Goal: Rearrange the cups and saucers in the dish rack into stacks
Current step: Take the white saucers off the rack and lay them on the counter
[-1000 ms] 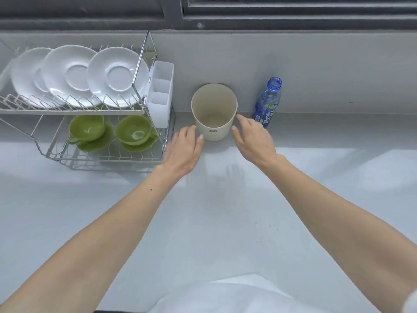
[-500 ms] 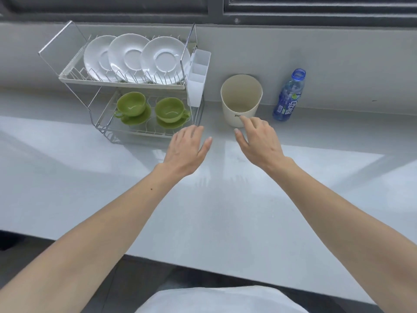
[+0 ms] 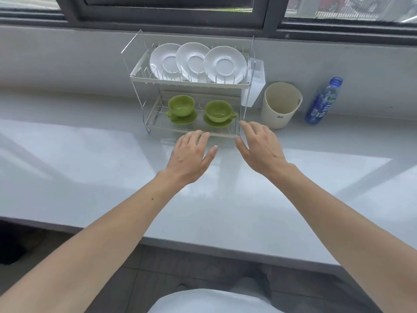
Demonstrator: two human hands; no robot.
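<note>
A two-tier wire dish rack (image 3: 135,76) stands on the pale counter against the wall. Three white saucers (image 3: 195,59) stand on edge in its upper tier. On the lower tier sit two green cups, the left cup (image 3: 181,105) and the right cup (image 3: 217,110), each on its own green saucer (image 3: 183,119). My left hand (image 3: 190,155) hovers just in front of the rack's lower front edge, fingers relaxed and empty. My right hand (image 3: 259,146) hangs open beside the rack's front right corner, holding nothing.
A white cutlery holder (image 3: 256,86) hangs on the rack's right side. A cream bin (image 3: 279,105) and a blue water bottle (image 3: 322,101) stand to the right by the wall. The counter's front edge (image 3: 203,247) runs below my forearms.
Both hands have shifted left, away from the cream bin and over to the front of the rack. The view has pulled back and turned left, centring the rack.
</note>
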